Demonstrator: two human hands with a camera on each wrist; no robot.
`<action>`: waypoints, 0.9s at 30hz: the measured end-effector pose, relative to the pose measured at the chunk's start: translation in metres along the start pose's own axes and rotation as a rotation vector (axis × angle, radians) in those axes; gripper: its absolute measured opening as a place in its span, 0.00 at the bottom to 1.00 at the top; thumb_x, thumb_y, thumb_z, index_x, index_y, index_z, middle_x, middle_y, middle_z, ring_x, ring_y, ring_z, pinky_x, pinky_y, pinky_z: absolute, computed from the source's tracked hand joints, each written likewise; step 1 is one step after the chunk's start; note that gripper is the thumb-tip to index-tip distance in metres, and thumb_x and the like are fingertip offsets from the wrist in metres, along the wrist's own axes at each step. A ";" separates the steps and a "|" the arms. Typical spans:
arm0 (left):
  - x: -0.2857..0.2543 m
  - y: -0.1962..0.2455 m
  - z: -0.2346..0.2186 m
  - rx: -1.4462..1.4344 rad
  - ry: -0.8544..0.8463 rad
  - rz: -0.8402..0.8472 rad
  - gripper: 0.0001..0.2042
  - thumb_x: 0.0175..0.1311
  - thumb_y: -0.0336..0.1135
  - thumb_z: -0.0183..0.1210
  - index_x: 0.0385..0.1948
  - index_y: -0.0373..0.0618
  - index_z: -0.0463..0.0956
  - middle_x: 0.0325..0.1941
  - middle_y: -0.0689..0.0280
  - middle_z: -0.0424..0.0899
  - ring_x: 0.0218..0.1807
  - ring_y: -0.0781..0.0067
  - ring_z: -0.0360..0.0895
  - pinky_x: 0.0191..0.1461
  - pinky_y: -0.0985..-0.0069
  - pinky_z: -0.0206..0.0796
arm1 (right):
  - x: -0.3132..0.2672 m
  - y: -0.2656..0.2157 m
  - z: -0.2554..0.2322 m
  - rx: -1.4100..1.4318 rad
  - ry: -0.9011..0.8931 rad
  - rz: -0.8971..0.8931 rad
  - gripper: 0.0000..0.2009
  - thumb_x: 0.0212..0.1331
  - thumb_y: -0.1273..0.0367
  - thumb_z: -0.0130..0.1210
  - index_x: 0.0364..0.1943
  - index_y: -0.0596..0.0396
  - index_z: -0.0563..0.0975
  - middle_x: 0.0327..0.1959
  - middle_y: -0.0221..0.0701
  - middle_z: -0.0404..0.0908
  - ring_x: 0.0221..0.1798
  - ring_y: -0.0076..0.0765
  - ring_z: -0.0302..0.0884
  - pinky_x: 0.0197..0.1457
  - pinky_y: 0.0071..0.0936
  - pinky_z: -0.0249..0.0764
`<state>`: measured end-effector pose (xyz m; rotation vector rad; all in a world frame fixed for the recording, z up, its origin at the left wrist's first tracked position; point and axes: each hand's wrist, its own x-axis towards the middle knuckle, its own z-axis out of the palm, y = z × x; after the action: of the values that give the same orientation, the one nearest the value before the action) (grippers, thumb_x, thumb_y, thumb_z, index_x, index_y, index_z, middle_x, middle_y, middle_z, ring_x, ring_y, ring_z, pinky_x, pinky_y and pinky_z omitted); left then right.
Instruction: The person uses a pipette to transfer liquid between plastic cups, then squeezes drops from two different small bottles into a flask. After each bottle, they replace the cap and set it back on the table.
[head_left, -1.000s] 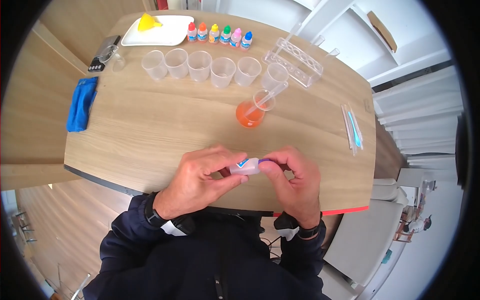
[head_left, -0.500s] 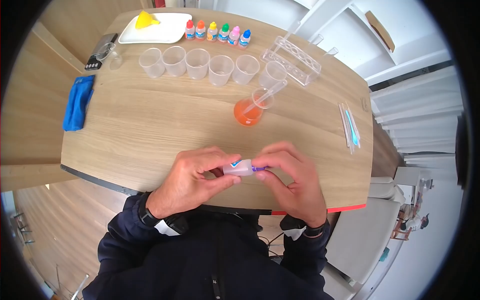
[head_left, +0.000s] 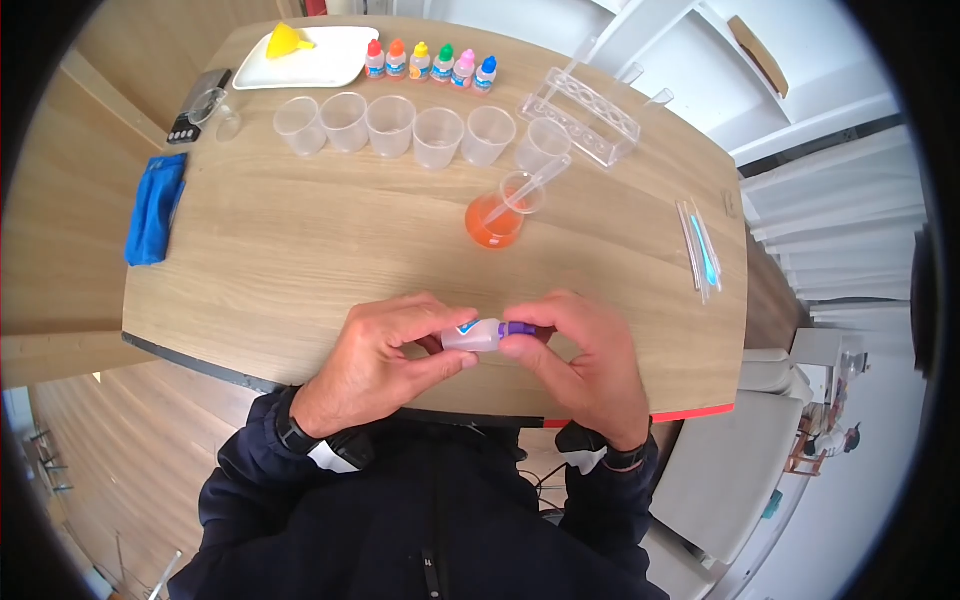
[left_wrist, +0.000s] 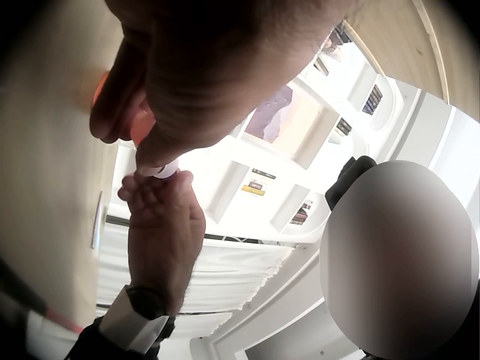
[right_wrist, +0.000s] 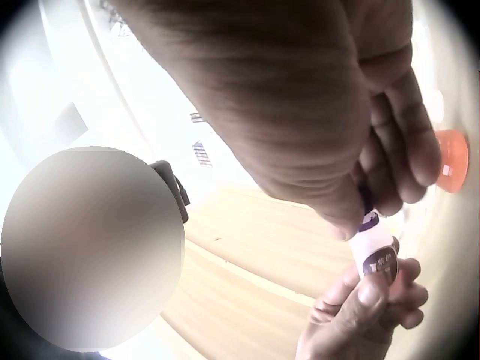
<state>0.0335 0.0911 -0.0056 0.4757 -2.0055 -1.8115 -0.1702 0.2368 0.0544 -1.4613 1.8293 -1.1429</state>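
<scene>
A small dropper bottle [head_left: 482,338] of cloudy plastic lies sideways between the hands near the table's front edge. My left hand [head_left: 375,350] holds its body between thumb and fingers, partly hiding the blue-and-white label. On the other side, my right hand [head_left: 590,365] pinches the purple cap [head_left: 516,329] at the bottle's end. In the right wrist view, a dark label patch shows on the bottle [right_wrist: 373,244] above the left thumb. Beyond the hands stands a conical flask [head_left: 490,228] of orange liquid, with a clear pipette [head_left: 542,184] leaning in it.
Behind the flask runs a row of clear plastic cups [head_left: 390,128]. Farther back are several colour-capped bottles [head_left: 420,65], a white tray [head_left: 345,60] with a yellow funnel [head_left: 283,41], and a test-tube rack [head_left: 585,115]. A blue cloth [head_left: 155,210] lies left, stirring sticks [head_left: 702,250] right.
The right fingers have shifted along the purple cap, which now shows more. Both hands and the bottle sit slightly farther left in the view than a second ago.
</scene>
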 end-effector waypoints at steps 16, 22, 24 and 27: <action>0.048 0.048 -0.046 0.515 0.138 0.171 0.18 0.64 0.20 0.75 0.56 0.34 0.87 0.44 0.58 0.90 0.41 0.70 0.86 0.46 0.73 0.82 | -0.011 0.092 0.002 0.536 0.415 0.260 0.11 0.73 0.73 0.70 0.54 0.62 0.87 0.43 0.22 0.88 0.44 0.15 0.81 0.50 0.21 0.79; 0.088 0.076 -0.060 0.851 0.035 0.276 0.17 0.63 0.22 0.76 0.54 0.35 0.87 0.43 0.59 0.88 0.38 0.67 0.85 0.42 0.73 0.81 | -0.013 0.105 -0.003 0.578 0.416 0.287 0.11 0.72 0.74 0.70 0.54 0.62 0.87 0.43 0.23 0.89 0.44 0.15 0.82 0.48 0.19 0.78; 0.098 0.080 -0.059 0.910 0.001 0.309 0.17 0.63 0.23 0.76 0.54 0.36 0.87 0.43 0.60 0.88 0.37 0.67 0.86 0.41 0.72 0.81 | -0.013 0.105 -0.004 0.548 0.426 0.294 0.11 0.72 0.74 0.70 0.54 0.62 0.87 0.43 0.24 0.89 0.44 0.15 0.82 0.49 0.19 0.79; 0.107 0.083 -0.057 1.002 -0.035 0.360 0.17 0.63 0.23 0.76 0.53 0.38 0.88 0.43 0.61 0.88 0.36 0.65 0.86 0.40 0.70 0.81 | -0.016 0.101 -0.006 0.571 0.436 0.291 0.11 0.72 0.74 0.71 0.53 0.62 0.87 0.43 0.25 0.89 0.45 0.16 0.83 0.50 0.19 0.80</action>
<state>-0.0297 -0.0024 0.0886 0.3014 -2.6974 -0.5178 -0.2221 0.2593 -0.0305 -0.6355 1.6942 -1.7351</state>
